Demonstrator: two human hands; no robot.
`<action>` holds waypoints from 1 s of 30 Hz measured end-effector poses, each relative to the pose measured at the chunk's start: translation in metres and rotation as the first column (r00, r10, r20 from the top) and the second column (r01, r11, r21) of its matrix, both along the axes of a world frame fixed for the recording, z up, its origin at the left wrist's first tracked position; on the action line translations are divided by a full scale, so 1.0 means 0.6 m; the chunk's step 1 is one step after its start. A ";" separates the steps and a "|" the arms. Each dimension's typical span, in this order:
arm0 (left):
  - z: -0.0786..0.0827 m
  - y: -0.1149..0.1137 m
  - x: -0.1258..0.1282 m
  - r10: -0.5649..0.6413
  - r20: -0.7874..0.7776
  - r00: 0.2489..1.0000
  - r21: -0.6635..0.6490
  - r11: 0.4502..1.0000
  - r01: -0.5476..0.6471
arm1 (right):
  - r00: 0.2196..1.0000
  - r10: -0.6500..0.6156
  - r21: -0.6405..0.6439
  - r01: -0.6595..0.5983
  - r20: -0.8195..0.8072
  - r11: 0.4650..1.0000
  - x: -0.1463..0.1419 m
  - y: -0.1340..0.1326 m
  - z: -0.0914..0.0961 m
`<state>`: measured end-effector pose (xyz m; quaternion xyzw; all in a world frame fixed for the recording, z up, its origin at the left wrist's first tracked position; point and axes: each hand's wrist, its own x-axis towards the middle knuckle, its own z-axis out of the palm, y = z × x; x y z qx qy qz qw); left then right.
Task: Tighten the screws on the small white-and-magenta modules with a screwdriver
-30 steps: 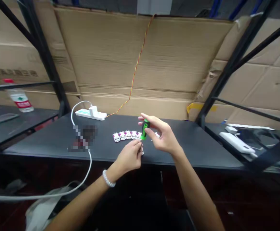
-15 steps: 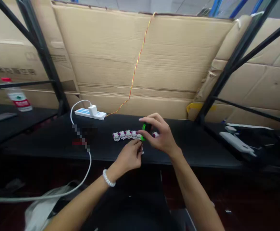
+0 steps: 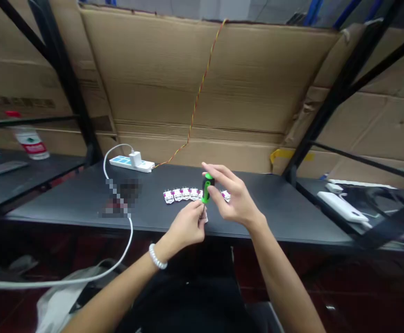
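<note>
A small screwdriver (image 3: 207,187) with a green and black handle stands nearly upright, tip down. My right hand (image 3: 234,194) has its thumb against the handle and its forefinger over the top end. Below the shaft, my left hand (image 3: 188,224) pinches a small white part (image 3: 206,216), mostly hidden by the fingers. The screwdriver's tip meets this part, though the exact contact is covered. Just beyond my hands, several small white-and-purple block-like parts (image 3: 177,194) lie in a curved row on the black tabletop (image 3: 146,215). One more such part (image 3: 226,196) shows behind my right fingers.
A white power strip (image 3: 118,161) with a plugged-in charger (image 3: 135,159) lies at the back left. Its white cable (image 3: 131,236) hangs over the front edge. Cardboard (image 3: 188,69) walls the back, between black metal posts (image 3: 326,106). A white device (image 3: 342,206) lies at right.
The screwdriver handle has turned and now shows more of its green side. My right thumb and fingers have loosened and shifted around it. My left hand has hardly moved.
</note>
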<state>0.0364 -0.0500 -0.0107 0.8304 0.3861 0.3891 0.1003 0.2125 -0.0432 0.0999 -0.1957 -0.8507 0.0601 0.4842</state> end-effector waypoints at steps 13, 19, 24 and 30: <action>0.002 -0.004 0.003 -0.007 0.007 1.000 0.001 1.000 0.007 | 0.999 0.033 -0.075 -0.034 -0.018 0.997 0.004 0.003 -0.004; -0.004 -0.001 0.002 0.006 -0.002 1.000 -0.010 1.000 -0.006 | 0.992 -0.116 0.021 0.118 -0.057 0.993 0.006 0.004 -0.003; -0.002 0.000 0.001 -0.008 -0.004 1.000 -0.010 1.000 0.008 | 0.996 0.086 -0.087 -0.087 -0.015 0.992 0.011 0.000 -0.001; -0.001 -0.002 0.001 0.012 -0.004 1.000 -0.005 1.000 -0.012 | 0.998 -0.052 0.073 0.054 -0.039 0.996 0.012 0.001 0.002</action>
